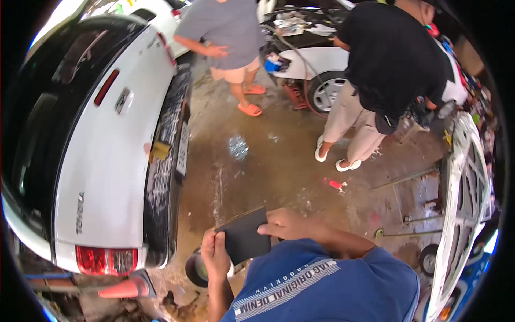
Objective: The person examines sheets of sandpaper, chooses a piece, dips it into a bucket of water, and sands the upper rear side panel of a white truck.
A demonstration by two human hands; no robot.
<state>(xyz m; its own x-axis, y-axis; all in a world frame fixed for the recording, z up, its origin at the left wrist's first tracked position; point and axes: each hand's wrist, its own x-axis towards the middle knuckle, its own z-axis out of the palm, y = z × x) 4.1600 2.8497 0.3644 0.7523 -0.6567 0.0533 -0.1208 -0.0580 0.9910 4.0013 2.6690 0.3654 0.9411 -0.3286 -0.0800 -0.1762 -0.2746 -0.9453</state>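
My left hand point(214, 249) grips the left edge of a dark, thin square sheet point(244, 236), fingers curled on it. My right hand point(281, 224) holds the same sheet at its right corner, thumb on the face. The sheet is held in front of my blue T-shirt. Below my left hand a round dark container point(196, 268) stands on the floor, partly hidden by the hand and sheet.
A white vehicle's rear point(102, 177) fills the left, beside an orange cone point(123, 288). A person in grey point(225, 27) and another in black point(391, 70) stand near a white car point(298, 59). A detached white panel point(453, 204) stands at right on the wet floor point(252, 172).
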